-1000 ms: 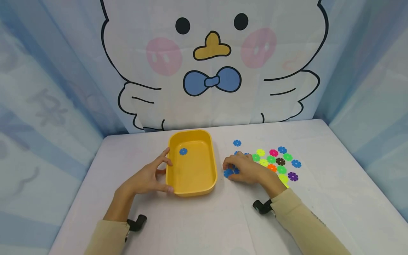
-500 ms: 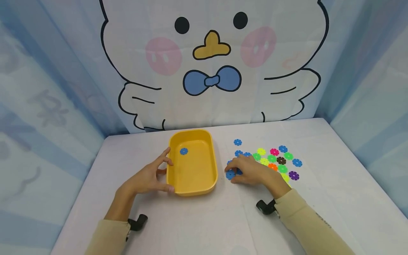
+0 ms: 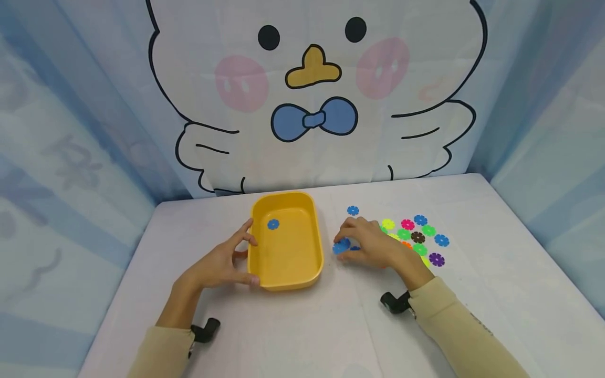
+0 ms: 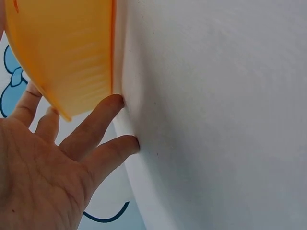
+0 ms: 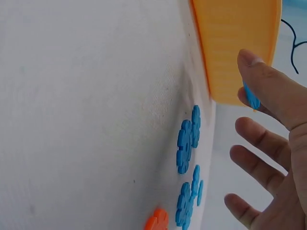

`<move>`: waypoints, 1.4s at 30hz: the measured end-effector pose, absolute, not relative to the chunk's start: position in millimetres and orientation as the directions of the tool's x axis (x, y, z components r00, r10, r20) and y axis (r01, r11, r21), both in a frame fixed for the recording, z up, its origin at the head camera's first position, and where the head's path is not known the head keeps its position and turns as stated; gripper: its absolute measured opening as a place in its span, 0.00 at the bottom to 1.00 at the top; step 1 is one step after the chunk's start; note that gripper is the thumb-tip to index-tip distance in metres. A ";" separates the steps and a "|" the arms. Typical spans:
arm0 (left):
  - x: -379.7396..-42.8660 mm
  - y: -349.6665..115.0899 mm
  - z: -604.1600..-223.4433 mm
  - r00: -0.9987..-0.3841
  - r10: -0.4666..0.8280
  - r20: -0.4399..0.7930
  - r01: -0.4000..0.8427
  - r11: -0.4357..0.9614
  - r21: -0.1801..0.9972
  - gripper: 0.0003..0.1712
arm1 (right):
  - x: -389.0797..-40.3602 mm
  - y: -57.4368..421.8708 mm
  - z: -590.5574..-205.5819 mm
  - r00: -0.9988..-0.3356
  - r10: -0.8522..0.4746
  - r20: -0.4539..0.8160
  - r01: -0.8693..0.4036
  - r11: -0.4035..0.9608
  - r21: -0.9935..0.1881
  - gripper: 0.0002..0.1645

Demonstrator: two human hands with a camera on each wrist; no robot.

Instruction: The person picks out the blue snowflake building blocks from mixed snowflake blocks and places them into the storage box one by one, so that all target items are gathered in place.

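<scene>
My left hand point(image 3: 215, 265) rests along the left side of the yellow tray point(image 3: 283, 270), its thumb at the near corner and fingertips touching the rim. In the left wrist view its fingers are mostly straight against and beside the tray wall. One blue flower-shaped disc point(image 3: 273, 224) lies inside the tray. To the right of the tray, my right hand point(image 3: 371, 244) pinches a blue flower-shaped disc point(image 5: 252, 97) between thumb and index finger, its other fingers spread loosely. Below this hand, several blue discs point(image 5: 183, 146) lie on the table, partly hidden in the head view.
Flower-shaped discs in green, yellow, pink, orange, brown point(image 3: 418, 238), purple point(image 3: 437, 260) and blue are spread on the white tabletop point(image 3: 293, 336) around the right forearm. A single blue disc point(image 3: 353, 210) lies farther back. A curtain with a printed cartoon bird point(image 3: 314, 157) hangs behind.
My right hand has shifted slightly away from me and lifted with the pinched blue disc. My left hand and the tray stay in place.
</scene>
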State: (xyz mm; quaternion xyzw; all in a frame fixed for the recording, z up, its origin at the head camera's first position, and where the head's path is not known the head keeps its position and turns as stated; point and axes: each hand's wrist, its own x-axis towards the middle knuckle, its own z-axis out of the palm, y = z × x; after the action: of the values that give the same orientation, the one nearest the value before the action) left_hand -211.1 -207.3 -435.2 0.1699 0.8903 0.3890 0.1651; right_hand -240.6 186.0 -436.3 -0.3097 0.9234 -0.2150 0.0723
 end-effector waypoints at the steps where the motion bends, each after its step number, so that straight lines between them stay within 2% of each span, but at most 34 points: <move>1: -211.4 -207.2 -434.7 -0.888 0.432 -0.160 0.176 0.640 0.748 0.45 | -241.3 185.4 -435.5 -0.799 -0.601 0.009 -0.541 0.713 -0.445 0.20; 16: -211.7 -208.7 -437.2 -0.886 0.436 -0.158 0.170 0.622 0.764 0.52 | -250.3 173.7 -420.5 -0.821 -0.563 0.090 -0.527 0.689 -0.498 0.19; 21: -212.8 -207.7 -436.1 -0.888 0.436 -0.147 0.177 0.618 0.766 0.59 | -252.5 172.5 -414.2 -0.827 -0.545 0.136 -0.528 0.669 -0.523 0.20; 23: -212.7 -207.4 -435.6 -0.889 0.433 -0.150 0.173 0.620 0.766 0.59 | -253.2 171.5 -411.6 -0.825 -0.547 0.146 -0.533 0.663 -0.526 0.20; 30: -211.9 -207.8 -436.1 -0.881 0.442 -0.168 0.160 0.613 0.774 0.49 | -255.4 163.3 -405.1 -0.803 -0.569 0.175 -0.561 0.625 -0.543 0.20; 42: -211.8 -206.9 -435.1 -0.878 0.446 -0.174 0.165 0.624 0.763 0.50 | -263.3 142.9 -393.9 -0.767 -0.607 0.208 -0.608 0.583 -0.539 0.20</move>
State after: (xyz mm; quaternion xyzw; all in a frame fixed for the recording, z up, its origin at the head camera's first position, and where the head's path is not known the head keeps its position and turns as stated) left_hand -211.8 -206.9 -435.1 0.1729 0.8838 0.3974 0.1764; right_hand -263.3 142.9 -393.9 -0.3413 0.8896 -0.3034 -0.0008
